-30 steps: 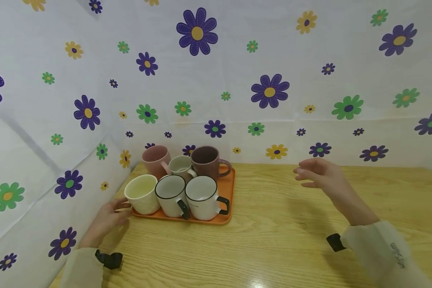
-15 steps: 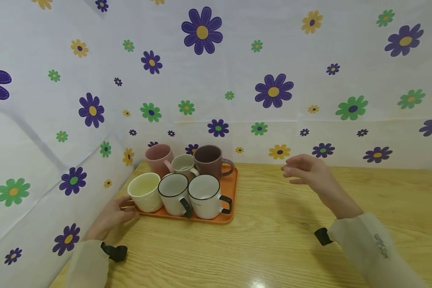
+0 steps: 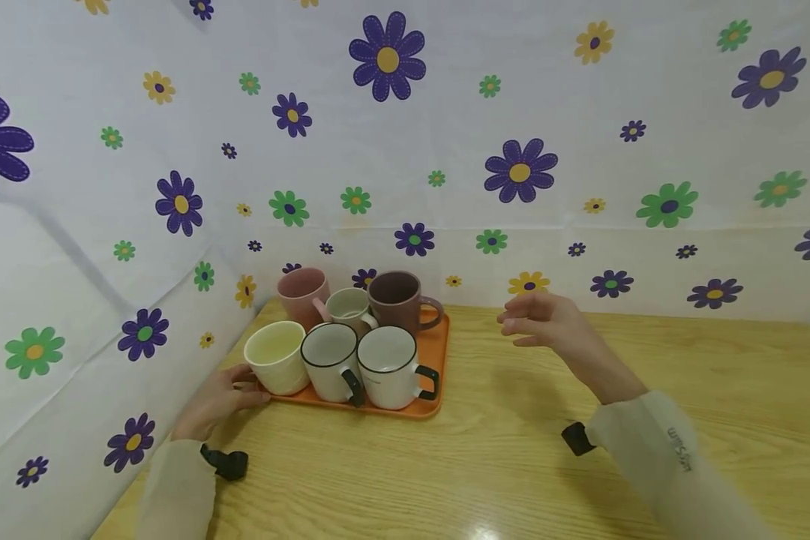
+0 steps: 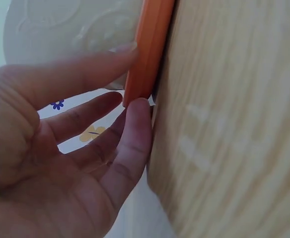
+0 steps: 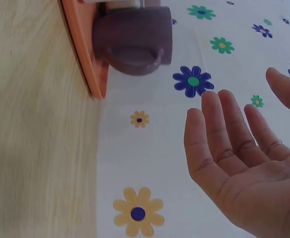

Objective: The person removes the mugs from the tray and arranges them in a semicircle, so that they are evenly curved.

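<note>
Left hand (image 3: 211, 401) pinching the near-left corner of a shallow orange rectangular tray (image 3: 436, 349).
Thumb and fingers clamp that corner, and the tray lies on a light wood-grain table (image 3: 486, 450) just right of the hand; a cream embossed cup (image 3: 280, 375) stands beside its fingers, then two white mugs with black rims and handles (image 3: 386, 390) farther right; beyond them are a pink mug (image 3: 297, 309), a small pale-grey mug (image 3: 347, 301) and a purple-brown mug (image 3: 394, 315), with the right hand (image 3: 553, 330) raised well right of the tray, thumb apart from its fingers.

Soft light, glare on tabletop (image 3: 445, 472)
</note>
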Motion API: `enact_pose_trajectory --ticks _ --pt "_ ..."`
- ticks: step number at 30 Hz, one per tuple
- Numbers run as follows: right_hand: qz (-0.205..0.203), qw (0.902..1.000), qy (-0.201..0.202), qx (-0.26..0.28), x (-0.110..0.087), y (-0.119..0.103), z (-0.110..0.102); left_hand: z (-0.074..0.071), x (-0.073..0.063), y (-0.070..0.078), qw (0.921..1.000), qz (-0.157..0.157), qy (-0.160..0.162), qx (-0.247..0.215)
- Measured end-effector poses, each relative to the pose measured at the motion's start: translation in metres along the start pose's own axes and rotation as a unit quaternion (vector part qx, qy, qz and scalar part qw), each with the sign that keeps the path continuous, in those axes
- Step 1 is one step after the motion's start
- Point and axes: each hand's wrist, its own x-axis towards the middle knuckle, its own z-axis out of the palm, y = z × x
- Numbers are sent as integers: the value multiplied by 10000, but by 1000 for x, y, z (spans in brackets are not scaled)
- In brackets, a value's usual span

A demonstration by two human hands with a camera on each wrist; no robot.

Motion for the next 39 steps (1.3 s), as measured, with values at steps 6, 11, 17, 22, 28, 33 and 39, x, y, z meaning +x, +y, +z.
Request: enact_pose_trajectory --ticks 6,11,17,22,28,33,39 --pt "-50 9996 -198 197 8 3 12 0 3 0 9997 -121 57 221" --pt "-14 9991 -336 261 15 5 21 -1 -1 2 9992 -226 97 314" --pt "108 9982 -458 369 21 10 30 0 -2 5 9989 -375 104 268" --pt "148 9976 -484 483 26 14 38 -1 -1 5 9990 -299 109 328" --pt "147 9962 -588 623 29 17 45 -3 2 5 9987 -397 98 318" --pt "180 9950 -626 763 30 20 48 -1 3 6 9987 -350 129 338" --pt "325 9940 -699 770 30 26 53 3 5 4 9986 -431 109 272"
